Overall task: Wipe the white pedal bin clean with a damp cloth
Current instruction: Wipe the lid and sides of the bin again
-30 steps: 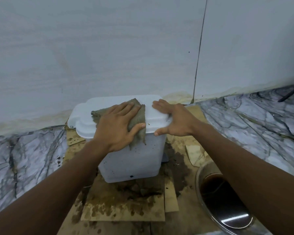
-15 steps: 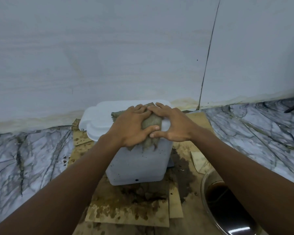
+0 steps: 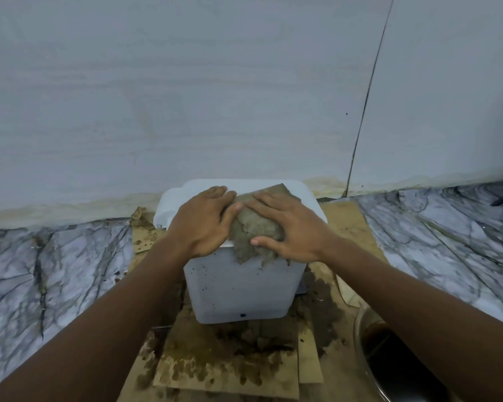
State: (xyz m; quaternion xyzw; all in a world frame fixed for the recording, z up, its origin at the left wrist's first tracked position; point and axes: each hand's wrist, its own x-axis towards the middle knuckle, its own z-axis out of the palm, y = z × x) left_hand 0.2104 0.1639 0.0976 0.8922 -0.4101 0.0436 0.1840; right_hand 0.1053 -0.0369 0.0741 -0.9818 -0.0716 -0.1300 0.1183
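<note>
Now the brownish damp cloth (image 3: pixel 256 227) is pressed onto the lid of the white pedal bin (image 3: pixel 241 288) by the right hand (image 3: pixel 291 230), fingers spread nearly straight, thumb laid across it; its lower part is draped over the lid's front edge. The left hand (image 3: pixel 201 224) is laid flat on bare lid just beside, nothing grasped. The bin is set on stained cardboard (image 3: pixel 224 367) near the wall (image 3: pixel 186 97); marble floor (image 3: pixel 55 271) is seen left, a metal bowl (image 3: pixel 359 338) lower right.

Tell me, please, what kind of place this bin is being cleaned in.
Probably an indoor floor corner, perhaps a kitchen or utility area: the white pedal bin stands on stained cardboard over a marble-patterned floor, against a pale wall.
</note>
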